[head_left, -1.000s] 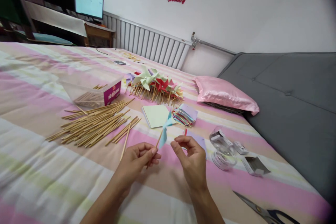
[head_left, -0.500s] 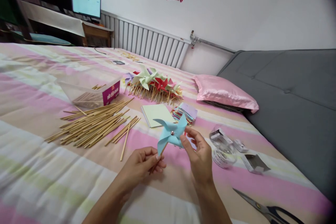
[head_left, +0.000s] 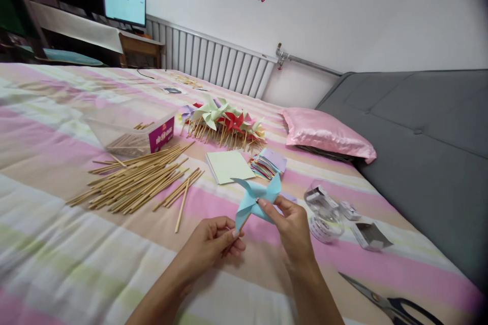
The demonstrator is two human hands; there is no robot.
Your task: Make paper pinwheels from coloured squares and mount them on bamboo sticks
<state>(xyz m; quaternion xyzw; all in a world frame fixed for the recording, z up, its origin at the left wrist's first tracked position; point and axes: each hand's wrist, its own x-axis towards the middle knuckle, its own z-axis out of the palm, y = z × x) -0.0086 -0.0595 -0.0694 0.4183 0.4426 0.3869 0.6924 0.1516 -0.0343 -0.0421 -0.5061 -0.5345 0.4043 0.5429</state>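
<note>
At lower centre of the frame, a light-blue pinwheel point(head_left: 256, 199) was held just above the striped bedspread point(head_left: 57, 244), its stick pinched in the closed fingers of the left hand point(head_left: 213, 244), one blade nipped between thumb and fingertips of the right hand point(head_left: 293, 226). Folded and mounted on its stick, it was judged all but done. Four curled blades were seen, crisp and uncreased. Finished pinwheels point(head_left: 224, 119) were heaped above centre; many bare sticks point(head_left: 133, 180) were left at centre left.

On the striped bed point(head_left: 57, 244), a heap of wooden sticks point(head_left: 133, 183) lies left of the paper pinwheel point(head_left: 255, 198); metal scissors point(head_left: 389, 307) lie to its right, a finished pinwheel pile point(head_left: 224, 122) behind.
</note>
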